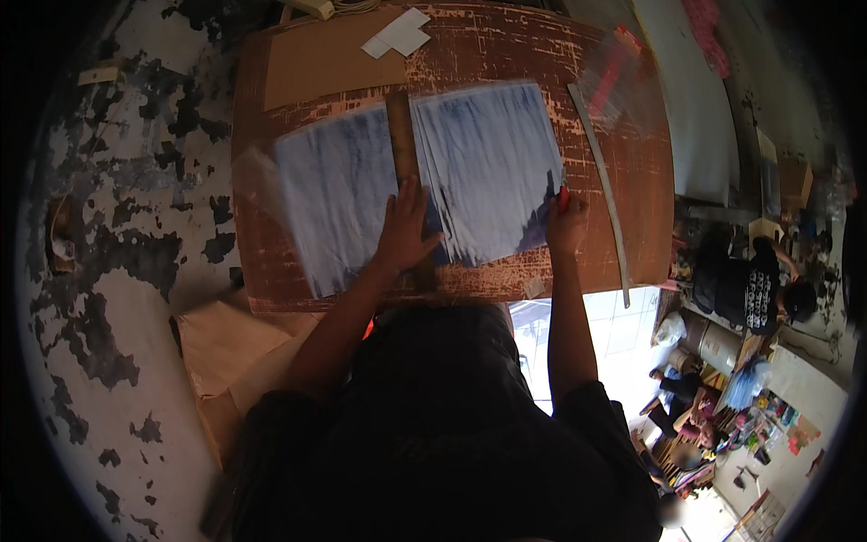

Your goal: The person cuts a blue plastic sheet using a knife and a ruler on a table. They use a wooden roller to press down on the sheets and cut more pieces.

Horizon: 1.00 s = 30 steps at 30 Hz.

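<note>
Blue-and-white streaked sheets lie on the worn red-brown table, a left sheet (330, 208) and a right sheet (492, 144). A long, dark yellowish ruler (402, 135) lies upright over the left sheet's right edge. My left hand (406, 230) rests on its lower part, fingers stretched and thumb spread to the right. Thin cut strips (437, 181) fan out just right of the ruler. By the right sheet's edge, my right hand (565, 228) is closed around a small red cutter knife (564, 200); its blade is too small to make out.
Brown cardboard (312, 59) and white paper pieces (397, 34) lie at the table's far side. A long narrow strip (601, 181) and clear plastic (619, 77) are on the right. A peeling wall stands left; other people sit at the lower right.
</note>
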Each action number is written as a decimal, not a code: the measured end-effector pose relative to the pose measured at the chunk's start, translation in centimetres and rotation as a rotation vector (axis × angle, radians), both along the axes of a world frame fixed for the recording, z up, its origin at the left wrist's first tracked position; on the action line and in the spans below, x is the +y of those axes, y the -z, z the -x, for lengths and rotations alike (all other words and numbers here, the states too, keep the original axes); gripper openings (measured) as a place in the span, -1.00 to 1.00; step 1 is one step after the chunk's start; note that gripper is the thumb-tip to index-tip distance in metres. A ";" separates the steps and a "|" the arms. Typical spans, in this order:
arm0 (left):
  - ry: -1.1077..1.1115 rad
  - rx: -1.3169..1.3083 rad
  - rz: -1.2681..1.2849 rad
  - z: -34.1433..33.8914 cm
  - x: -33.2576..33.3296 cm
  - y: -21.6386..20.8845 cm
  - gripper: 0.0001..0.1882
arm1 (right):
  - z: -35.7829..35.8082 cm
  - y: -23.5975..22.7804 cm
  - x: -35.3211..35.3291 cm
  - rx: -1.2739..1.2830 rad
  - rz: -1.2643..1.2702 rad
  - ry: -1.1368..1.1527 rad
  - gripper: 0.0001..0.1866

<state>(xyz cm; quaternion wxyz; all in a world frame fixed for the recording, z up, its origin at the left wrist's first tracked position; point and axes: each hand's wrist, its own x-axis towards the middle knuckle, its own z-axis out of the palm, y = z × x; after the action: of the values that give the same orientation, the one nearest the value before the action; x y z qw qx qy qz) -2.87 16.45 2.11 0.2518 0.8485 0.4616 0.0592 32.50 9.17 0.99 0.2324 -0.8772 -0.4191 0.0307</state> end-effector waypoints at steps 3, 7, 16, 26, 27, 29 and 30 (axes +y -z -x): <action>-0.016 -0.018 -0.046 -1.6 -2.0 0.6 0.13 | 0.6 0.9 1.6 0.008 0.133 0.013 -0.57; -0.097 0.033 -0.097 -1.9 -3.3 1.6 0.16 | 2.3 -1.0 2.5 0.074 0.160 -0.012 -0.53; -0.195 -0.094 -0.031 -2.9 -3.6 0.8 0.10 | -0.4 -0.1 2.4 0.172 0.184 -0.089 -0.33; -0.228 -0.131 -0.085 -3.1 -4.2 1.6 0.00 | -3.6 -1.9 4.2 0.494 0.288 -0.206 -0.41; -0.238 -0.124 -0.086 -3.0 -4.4 1.6 0.00 | -3.7 -2.8 4.7 0.590 0.309 -0.207 -0.42; -0.230 -0.124 -0.090 -3.7 -4.0 1.4 -0.01 | -6.0 -1.4 4.5 0.660 0.203 -0.231 -0.48; -0.224 -0.121 -0.092 -4.0 -3.8 1.2 -0.01 | -7.4 -0.6 4.5 0.693 0.150 -0.244 -0.51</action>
<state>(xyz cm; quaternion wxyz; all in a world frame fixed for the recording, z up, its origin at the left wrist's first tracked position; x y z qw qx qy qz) 1.18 12.68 0.89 0.2318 0.7972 0.5344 0.1589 39.91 13.62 1.56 0.2903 -0.7728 -0.4135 0.3840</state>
